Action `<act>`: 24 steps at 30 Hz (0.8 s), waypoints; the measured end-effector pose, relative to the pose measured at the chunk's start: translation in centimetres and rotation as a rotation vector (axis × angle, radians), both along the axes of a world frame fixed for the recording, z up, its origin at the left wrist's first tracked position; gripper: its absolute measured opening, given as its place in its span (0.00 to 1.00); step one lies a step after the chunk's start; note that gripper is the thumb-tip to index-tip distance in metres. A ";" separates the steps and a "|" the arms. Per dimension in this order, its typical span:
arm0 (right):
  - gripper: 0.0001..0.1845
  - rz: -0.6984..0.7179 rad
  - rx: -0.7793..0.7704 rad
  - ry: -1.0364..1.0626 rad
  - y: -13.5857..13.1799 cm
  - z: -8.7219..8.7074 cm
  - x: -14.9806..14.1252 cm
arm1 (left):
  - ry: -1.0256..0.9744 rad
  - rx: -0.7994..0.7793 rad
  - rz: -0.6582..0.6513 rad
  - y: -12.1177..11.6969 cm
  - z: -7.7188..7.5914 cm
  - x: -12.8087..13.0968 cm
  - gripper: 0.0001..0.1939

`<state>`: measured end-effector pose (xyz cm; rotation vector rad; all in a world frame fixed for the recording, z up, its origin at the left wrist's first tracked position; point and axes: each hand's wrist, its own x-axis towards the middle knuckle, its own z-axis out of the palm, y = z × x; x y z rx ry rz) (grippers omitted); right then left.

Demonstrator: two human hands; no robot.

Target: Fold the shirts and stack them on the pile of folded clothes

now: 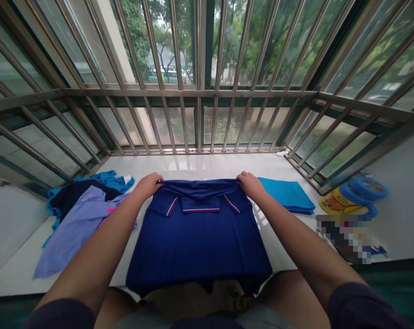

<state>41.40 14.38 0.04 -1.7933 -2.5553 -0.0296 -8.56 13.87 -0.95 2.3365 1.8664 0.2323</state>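
Both hands, left (148, 185) and right (250, 183), gripping navy polo shirt (198, 237); no legible writing.

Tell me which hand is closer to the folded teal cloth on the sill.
Right. The right hand grips the navy shirt's top corner just beside the folded teal cloth. The left hand holds the opposite corner, across the shirt.

Navy polo shirt (198, 242) (striped collar trim) lies flat, folded, its near edge overhanging the sill.
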 end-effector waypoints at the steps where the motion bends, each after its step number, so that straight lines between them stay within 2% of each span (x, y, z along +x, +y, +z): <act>1: 0.14 -0.003 0.042 0.006 -0.5 0.8 0.0 | 0.003 0.035 0.007 -0.6 0.7 -0.1 0.12; 4: 0.15 0.030 0.137 0.029 -3.6 1.8 1.1 | -0.005 0.151 -0.022 -4.4 1.5 -0.5 0.16; 6: 0.14 0.105 0.213 0.082 -7.0 0.9 2.5 | -0.033 0.245 -0.075 -8.8 0.5 -1.0 0.17; 8: 0.13 0.192 0.277 0.162 -11.3 -1.3 4.0 | -0.081 0.279 -0.073 -14.2 -2.1 -1.6 0.18; 9: 0.14 0.234 0.258 0.190 -13.7 -2.6 4.7 | -0.111 0.253 -0.063 -17.0 -3.8 -1.9 0.19; 12: 0.20 0.302 0.065 0.238 -20.1 -6.2 6.4 | -0.201 0.002 -0.033 -24.6 -8.6 -2.8 0.17; 14: 0.24 0.291 -0.058 0.293 -22.8 -7.5 7.2 | -0.264 -0.081 0.036 -27.6 -10.3 -3.3 0.16; 15: 0.24 0.263 -0.084 0.323 -23.4 -7.7 7.4 | -0.285 -0.077 0.064 -28.3 -10.5 -3.4 0.16; 17: 0.21 0.157 -0.049 0.368 -23.2 -7.5 7.4 | -0.305 0.002 0.088 -28.0 -9.8 -3.2 0.18; 19: 0.19 0.049 0.043 0.375 -21.7 -7.0 6.5 | -0.306 0.108 0.088 -26.2 -8.6 -2.1 0.21; 21: 0.22 0.004 0.109 0.340 -19.9 -6.9 4.8 | -0.287 0.158 0.075 -23.6 -8.0 -0.2 0.25; 24: 0.29 0.033 0.059 0.228 -18.1 -8.1 1.4 | -0.178 0.105 0.057 -20.6 -9.2 3.2 0.30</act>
